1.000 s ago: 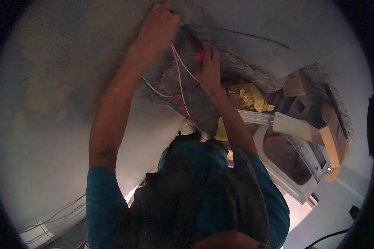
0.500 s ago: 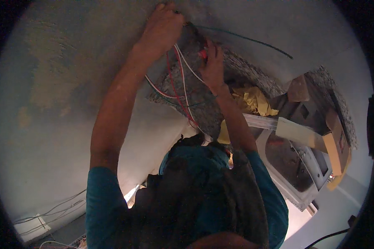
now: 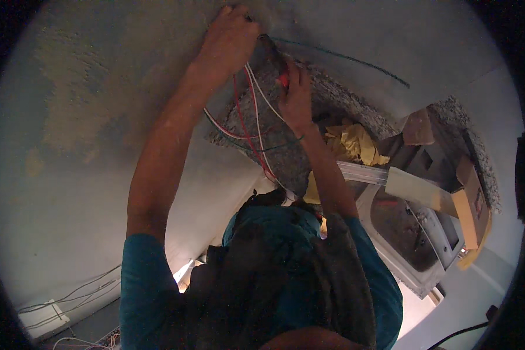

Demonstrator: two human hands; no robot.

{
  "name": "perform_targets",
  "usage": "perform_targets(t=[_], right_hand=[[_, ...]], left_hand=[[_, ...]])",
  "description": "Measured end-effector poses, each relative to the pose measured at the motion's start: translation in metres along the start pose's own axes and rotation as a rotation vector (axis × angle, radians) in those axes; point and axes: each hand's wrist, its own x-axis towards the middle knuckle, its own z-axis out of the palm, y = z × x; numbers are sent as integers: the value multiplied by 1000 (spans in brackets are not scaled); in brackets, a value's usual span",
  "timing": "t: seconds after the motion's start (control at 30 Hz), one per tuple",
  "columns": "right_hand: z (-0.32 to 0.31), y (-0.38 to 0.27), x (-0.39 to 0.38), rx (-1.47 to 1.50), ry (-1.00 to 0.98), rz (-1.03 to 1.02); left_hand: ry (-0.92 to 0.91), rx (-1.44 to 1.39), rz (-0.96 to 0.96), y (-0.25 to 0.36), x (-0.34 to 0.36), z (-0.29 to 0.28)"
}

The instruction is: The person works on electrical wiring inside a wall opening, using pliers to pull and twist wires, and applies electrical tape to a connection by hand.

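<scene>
Up against the grey plastered wall (image 3: 87, 93), my left hand (image 3: 230, 38) is closed, its fingertips pinched at the top; what they hold is too hidden to make out. Just to its lower right, my right hand (image 3: 294, 93) grips a red-handled tool (image 3: 283, 80), whose dark upper part reaches toward my left hand. A green wire (image 3: 344, 54) runs rightward along the wall from near the fingers. White wires (image 3: 258, 134) and red wires (image 3: 245, 131) hang below my left hand and beside my right forearm, over rough speckled stone.
To the right lie crumpled yellow paper (image 3: 359, 146), a sink (image 3: 405, 251), an opened cardboard box (image 3: 469, 216), a pale board (image 3: 420, 192) and a speckled slab edge (image 3: 484, 175). Cables (image 3: 87, 289) run along the lower left wall, past a white plate (image 3: 44, 321).
Since a second ago both hands have shifted slightly right in the view; my right hand rose, then dropped a little. The surroundings have shifted slightly, and the green wire's free end sits lower.
</scene>
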Motion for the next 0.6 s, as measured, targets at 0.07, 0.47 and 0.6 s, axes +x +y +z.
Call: perform_targets(t=[0.07,0.47,0.6], right_hand=[[2,1,0,-9,28,-19],[5,-23,-33,188,-269,444],[-17,-61,-23,300,-242,468]], left_hand=[[0,13,8,0,0,-3],[209,44,61,12,0,12],[231,35,40,10,-3,5]])
